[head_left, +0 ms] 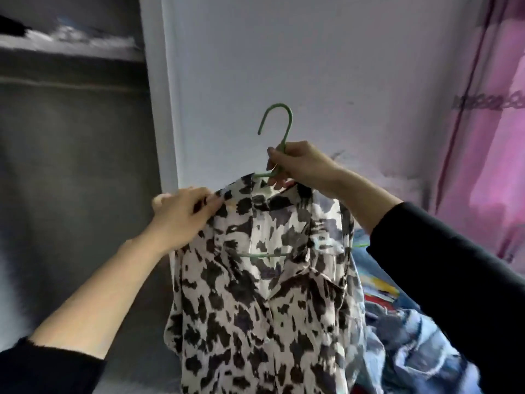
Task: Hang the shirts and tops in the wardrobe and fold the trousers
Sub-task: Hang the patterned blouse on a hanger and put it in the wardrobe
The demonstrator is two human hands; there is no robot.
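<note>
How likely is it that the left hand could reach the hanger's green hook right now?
Probably yes. The hook stands bare above the right hand, which grips the hanger below it, and nothing lies between it and the left hand. That hand would first have to release the shirt it pinches.

1. My right hand (295,163) grips the neck of the green wire hanger (279,129), hook upright.
2. A white shirt with black blotches (255,280) hangs on it.
3. My left hand (181,214) pinches its shoulder.
</note>
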